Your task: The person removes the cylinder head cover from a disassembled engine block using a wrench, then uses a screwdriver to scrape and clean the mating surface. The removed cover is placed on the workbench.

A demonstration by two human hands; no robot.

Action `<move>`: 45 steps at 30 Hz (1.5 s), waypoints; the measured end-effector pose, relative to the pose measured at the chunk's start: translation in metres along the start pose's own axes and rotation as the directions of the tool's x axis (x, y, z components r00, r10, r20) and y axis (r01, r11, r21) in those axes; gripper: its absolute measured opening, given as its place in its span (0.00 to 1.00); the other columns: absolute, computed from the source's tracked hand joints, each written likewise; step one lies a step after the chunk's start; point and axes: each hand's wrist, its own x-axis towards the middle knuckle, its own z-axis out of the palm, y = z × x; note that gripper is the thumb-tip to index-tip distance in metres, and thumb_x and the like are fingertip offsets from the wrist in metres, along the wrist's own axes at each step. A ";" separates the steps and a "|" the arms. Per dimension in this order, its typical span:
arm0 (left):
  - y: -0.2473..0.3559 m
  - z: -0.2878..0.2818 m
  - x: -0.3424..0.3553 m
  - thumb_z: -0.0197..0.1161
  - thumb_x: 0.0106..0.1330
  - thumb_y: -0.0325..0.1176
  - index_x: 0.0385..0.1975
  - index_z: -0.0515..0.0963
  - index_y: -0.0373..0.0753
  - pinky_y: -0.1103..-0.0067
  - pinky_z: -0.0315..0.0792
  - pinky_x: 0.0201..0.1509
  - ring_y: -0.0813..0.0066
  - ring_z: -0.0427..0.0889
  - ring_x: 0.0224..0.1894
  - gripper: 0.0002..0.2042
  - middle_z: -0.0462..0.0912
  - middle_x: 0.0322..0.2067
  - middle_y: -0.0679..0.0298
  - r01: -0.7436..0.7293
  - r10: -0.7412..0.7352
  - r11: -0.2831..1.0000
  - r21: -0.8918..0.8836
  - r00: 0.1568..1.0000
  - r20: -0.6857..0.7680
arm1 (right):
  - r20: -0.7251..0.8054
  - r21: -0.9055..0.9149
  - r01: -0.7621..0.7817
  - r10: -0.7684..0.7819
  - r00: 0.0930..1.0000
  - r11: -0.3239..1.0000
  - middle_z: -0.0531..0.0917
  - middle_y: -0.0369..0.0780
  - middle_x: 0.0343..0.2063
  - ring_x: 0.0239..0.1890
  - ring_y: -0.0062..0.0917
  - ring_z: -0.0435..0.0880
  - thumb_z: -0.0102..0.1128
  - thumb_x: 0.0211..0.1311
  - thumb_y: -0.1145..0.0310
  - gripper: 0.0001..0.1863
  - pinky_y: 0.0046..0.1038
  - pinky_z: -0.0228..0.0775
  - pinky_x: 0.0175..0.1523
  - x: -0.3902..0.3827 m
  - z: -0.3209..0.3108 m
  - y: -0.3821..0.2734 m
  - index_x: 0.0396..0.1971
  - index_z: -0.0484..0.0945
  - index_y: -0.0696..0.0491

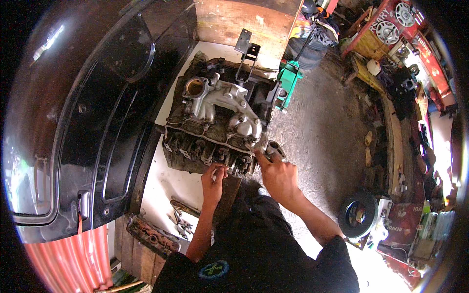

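A greasy engine block (185, 129) lies before me on a white surface, with a silver intake manifold (212, 105) on top. Along its near side runs a row of dark valve-train parts (195, 146). My left hand (212, 179) is at that near edge, its thumb and fingertips pinched together; whatever is between them is too small to make out. My right hand (279, 178) is at the near right corner, its index finger stretched onto the metal edge, its other fingers partly hidden. Just beyond this hand sits a round-mouthed metal fitting (274, 146).
A black vehicle panel (107, 122) closes off the left. Loose bolts (181, 224) and a rusty, long engine part (151, 235) lie at the lower left. A wooden board (249, 22) stands behind the engine. A green metal tool (289, 84) and a wheel (359, 215) are at right.
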 end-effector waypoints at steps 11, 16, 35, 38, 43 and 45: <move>0.010 -0.008 0.004 0.53 0.71 0.27 0.35 0.77 0.33 0.81 0.69 0.35 0.81 0.73 0.28 0.07 0.77 0.25 0.66 -0.026 0.026 0.999 -0.036 1.000 -0.010 | 0.050 -0.077 0.192 -0.189 0.981 0.978 0.82 0.46 0.30 0.27 0.37 0.86 0.56 0.55 0.74 0.27 0.35 0.78 0.28 0.023 -0.020 -0.003 0.58 0.72 0.50; 0.020 -0.013 0.001 0.53 0.71 0.27 0.34 0.77 0.32 0.81 0.68 0.34 0.81 0.73 0.29 0.07 0.77 0.27 0.65 0.004 -0.007 0.999 -0.045 0.998 -0.057 | 0.209 -0.108 0.222 -0.197 0.958 0.969 0.84 0.44 0.26 0.30 0.35 0.87 0.58 0.55 0.73 0.14 0.34 0.78 0.30 0.034 -0.045 0.013 0.42 0.80 0.51; 0.017 -0.021 -0.014 0.52 0.70 0.26 0.34 0.76 0.32 0.79 0.68 0.36 0.79 0.72 0.30 0.06 0.77 0.28 0.64 -0.005 0.001 0.998 -0.070 0.999 -0.049 | 0.119 -0.018 0.465 -0.460 0.880 0.885 0.84 0.45 0.22 0.28 0.41 0.86 0.61 0.50 0.66 0.06 0.40 0.78 0.31 0.092 -0.056 0.037 0.27 0.83 0.50; 0.012 -0.020 -0.012 0.52 0.69 0.25 0.34 0.76 0.32 0.80 0.68 0.37 0.79 0.72 0.30 0.06 0.77 0.28 0.65 0.025 -0.028 0.997 -0.076 0.999 -0.043 | 0.062 0.094 0.428 -0.434 0.899 0.899 0.83 0.44 0.22 0.28 0.40 0.85 0.61 0.54 0.64 0.07 0.40 0.77 0.32 0.091 -0.053 0.045 0.32 0.83 0.48; 0.015 -0.014 -0.007 0.53 0.69 0.26 0.33 0.76 0.31 0.79 0.68 0.38 0.79 0.72 0.30 0.06 0.77 0.28 0.65 0.022 -0.028 0.992 -0.123 0.998 -0.049 | 0.094 -0.061 0.421 -0.415 0.905 0.905 0.84 0.41 0.22 0.27 0.38 0.84 0.61 0.58 0.60 0.09 0.40 0.75 0.34 0.075 -0.040 0.048 0.38 0.84 0.42; 0.022 -0.015 -0.004 0.53 0.70 0.26 0.34 0.76 0.32 0.79 0.68 0.38 0.79 0.72 0.30 0.06 0.77 0.28 0.65 0.000 -0.002 0.998 -0.060 0.999 -0.035 | 0.106 0.009 0.382 -0.380 0.919 0.924 0.84 0.42 0.23 0.27 0.40 0.84 0.59 0.61 0.58 0.10 0.41 0.75 0.33 0.073 -0.046 0.055 0.38 0.83 0.43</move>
